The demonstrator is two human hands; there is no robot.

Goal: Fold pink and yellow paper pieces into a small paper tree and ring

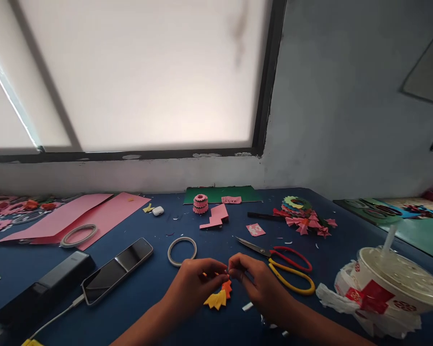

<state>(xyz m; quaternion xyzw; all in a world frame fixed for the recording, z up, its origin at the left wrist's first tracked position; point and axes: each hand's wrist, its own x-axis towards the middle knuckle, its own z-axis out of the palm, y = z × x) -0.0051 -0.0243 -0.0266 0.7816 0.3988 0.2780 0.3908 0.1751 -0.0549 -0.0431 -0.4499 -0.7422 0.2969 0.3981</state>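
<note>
My left hand (198,281) and my right hand (254,278) meet at the fingertips, low in the middle of the view. Each has thumb and index finger pinched together; whatever lies between the tips is too small to make out. Just below the left fingertips are a yellow pleated paper piece (215,300) and an orange one (227,288). Scissors (290,276) with red and yellow handles lie open beside my right hand. A tape ring (171,254) rests behind my left hand.
A phone (118,270) and a black power bank (45,288) lie at left, near pink paper (61,218). A lidded cup (393,283) stands at right. Behind are a stacked pink ring (200,204) and paper flowers (308,222).
</note>
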